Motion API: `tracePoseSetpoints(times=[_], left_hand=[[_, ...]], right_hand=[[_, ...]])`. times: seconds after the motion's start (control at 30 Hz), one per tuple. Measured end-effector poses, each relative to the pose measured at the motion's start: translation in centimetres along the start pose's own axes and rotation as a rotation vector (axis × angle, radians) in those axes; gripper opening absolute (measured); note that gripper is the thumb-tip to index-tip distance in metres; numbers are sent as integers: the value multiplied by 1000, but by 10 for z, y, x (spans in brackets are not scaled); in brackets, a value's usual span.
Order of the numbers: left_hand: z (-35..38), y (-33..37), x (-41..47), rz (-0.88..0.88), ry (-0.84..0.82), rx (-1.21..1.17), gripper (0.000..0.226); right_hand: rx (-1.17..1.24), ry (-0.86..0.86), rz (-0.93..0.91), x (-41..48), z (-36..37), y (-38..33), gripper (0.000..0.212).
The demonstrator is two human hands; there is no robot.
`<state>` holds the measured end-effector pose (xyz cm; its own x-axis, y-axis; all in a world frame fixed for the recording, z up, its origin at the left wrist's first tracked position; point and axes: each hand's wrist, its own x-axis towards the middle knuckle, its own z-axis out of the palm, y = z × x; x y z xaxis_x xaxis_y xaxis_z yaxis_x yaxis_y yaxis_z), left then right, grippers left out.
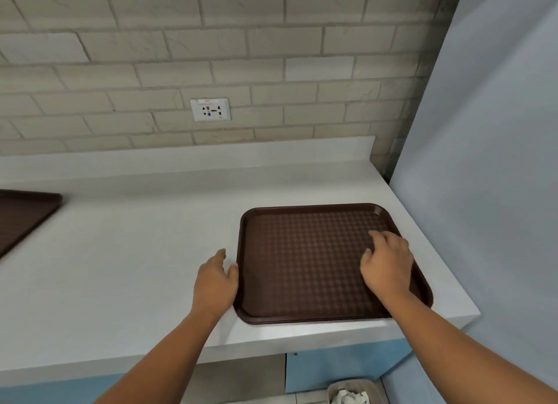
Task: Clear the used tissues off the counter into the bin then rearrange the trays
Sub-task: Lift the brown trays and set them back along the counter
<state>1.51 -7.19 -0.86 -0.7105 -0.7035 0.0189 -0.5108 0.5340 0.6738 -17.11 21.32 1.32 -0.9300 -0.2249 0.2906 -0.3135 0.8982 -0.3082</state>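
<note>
No tissues show on the counter (pixel 136 252), and white tissues (pixel 347 397) lie in the bin (pixel 335 387) on the floor below its near right end, so the clearing part looks done as far as this view reaches. What is left is the trays. One brown tray (pixel 302 261) lies flat at the right end of the counter, close to the near edge; its near rim seems layered, so it may be a stack. The left hand (pixel 216 280) is at its left rim, fingers fairly straight and gripping nothing, thumb touching the rim. The right hand (pixel 388 263) rests on the tray's right part, fingers loosely bent, holding nothing. A second tray (pixel 21 216) lies well apart at the far left, partly out of view, not yet brought over.
</note>
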Motion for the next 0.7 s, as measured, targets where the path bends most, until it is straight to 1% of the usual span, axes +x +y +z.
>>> tracePoseSetpoints(times=[0.13,0.27,0.37,0.57,0.7], left_hand=[[-47,-24,18,53,109,34,51],[-108,-57,35,74,192,31,43],[-157,-96,48,66,263,67,40],[-256,-205,72,-86,389,138,38],[-313,-284,81,-225,443,160,38]], right_hand=[[204,-23,-162,-1,10,-89,39],[388,-122,-306,-6,27,-184,40],[474,-218,-400,-13,43,-260,41],[534,-350,-540,-37,93,-414,37],[521,-451,-600,-59,132,-515,33]])
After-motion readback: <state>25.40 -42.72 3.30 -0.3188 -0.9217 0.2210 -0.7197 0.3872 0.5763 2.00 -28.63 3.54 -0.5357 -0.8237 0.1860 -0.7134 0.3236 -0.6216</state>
